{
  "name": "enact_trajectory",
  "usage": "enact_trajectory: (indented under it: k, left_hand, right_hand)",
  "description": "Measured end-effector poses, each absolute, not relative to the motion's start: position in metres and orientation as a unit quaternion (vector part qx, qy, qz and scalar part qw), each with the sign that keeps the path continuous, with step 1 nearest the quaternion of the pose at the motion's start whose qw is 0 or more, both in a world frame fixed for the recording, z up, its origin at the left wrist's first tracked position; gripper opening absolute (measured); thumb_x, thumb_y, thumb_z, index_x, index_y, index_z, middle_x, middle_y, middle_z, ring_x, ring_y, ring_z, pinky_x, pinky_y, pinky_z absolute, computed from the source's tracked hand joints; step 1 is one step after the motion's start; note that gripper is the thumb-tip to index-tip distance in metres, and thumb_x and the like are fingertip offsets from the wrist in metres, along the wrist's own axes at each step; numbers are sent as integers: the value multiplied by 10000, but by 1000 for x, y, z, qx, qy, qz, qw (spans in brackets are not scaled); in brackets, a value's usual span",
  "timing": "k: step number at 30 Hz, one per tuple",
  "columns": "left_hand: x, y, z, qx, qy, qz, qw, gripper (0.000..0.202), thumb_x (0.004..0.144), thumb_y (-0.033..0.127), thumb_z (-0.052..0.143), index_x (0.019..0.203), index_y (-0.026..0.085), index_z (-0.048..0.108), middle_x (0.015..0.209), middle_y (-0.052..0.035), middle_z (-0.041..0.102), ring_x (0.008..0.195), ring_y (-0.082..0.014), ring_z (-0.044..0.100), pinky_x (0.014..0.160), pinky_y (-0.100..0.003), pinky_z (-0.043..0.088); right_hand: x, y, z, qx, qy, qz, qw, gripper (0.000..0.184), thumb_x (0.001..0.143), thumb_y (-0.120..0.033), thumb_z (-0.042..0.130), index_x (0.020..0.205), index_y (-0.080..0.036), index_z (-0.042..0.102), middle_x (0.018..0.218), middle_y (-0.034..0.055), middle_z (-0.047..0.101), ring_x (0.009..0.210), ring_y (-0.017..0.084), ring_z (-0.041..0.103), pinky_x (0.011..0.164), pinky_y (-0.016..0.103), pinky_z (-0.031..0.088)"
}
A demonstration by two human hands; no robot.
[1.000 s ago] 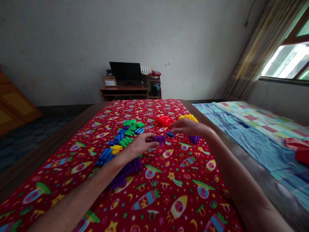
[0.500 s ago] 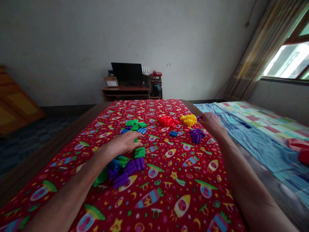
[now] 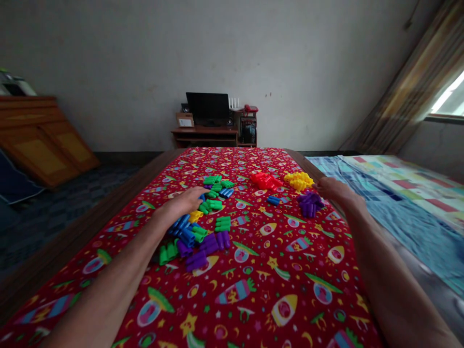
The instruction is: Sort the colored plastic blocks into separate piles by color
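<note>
My left hand (image 3: 186, 200) reaches over the mixed pile of plastic building pieces on the left, finger and thumb apart. A blue piece shows by its fingertips; a firm hold on it is not visible. Green pieces (image 3: 213, 206), blue pieces (image 3: 186, 235), a yellow piece (image 3: 195, 216) and purple pieces (image 3: 208, 244) lie around and below this hand. On the right, my right hand (image 3: 335, 189) hovers beside the purple heap (image 3: 310, 204), fingers loosely bent, no piece visible in them. The yellow heap (image 3: 299, 181) lies just left of its fingertips.
A red heap (image 3: 266, 181) and a single blue piece (image 3: 273, 200) lie mid-table on the red patterned cloth (image 3: 253, 295). Beyond the table stands a desk (image 3: 205, 130) with a monitor (image 3: 207, 107). A bed (image 3: 384, 193) is at right, a wooden cabinet (image 3: 43, 145) at left.
The purple piece at my right fingertips is no longer seen there; that hand is beside the purple heap. My left hand has moved left and back over the mixed pile. The view has turned left.
</note>
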State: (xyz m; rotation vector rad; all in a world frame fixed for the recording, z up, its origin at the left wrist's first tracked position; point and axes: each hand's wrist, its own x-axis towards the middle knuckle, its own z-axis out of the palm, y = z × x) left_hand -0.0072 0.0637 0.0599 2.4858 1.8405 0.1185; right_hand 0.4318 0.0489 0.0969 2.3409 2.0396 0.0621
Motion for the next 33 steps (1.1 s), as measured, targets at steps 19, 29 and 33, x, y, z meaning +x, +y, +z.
enact_trajectory:
  k: [19, 29, 33]
  left_hand:
    - [-25, 89, 33, 810, 559, 154, 91, 505, 751, 467, 554, 1132, 162, 683, 1192, -116, 675, 1143, -283, 591, 995, -373, 451]
    - [16, 59, 66, 835, 505, 149, 158, 368, 677, 300, 635, 1022, 201, 716, 903, -18, 752, 831, -207, 678, 766, -269, 506]
    - [36, 46, 78, 803, 509, 230, 206, 420, 757, 422, 609, 1081, 166, 686, 794, -22, 738, 671, -185, 663, 618, -254, 501]
  right_hand:
    - [313, -4, 126, 611, 786, 93, 0, 354, 955, -231, 347, 948, -151, 692, 853, 121, 686, 685, 165, 596, 546, 274, 251]
    - [263, -10, 64, 438, 898, -9, -25, 238, 938, -169, 436, 898, -147, 670, 795, 81, 683, 608, 112, 507, 539, 268, 211]
    - [258, -6, 43, 403, 889, -88, -197, 289, 965, -297, 464, 1143, -138, 627, 827, 77, 695, 642, 126, 552, 563, 236, 280]
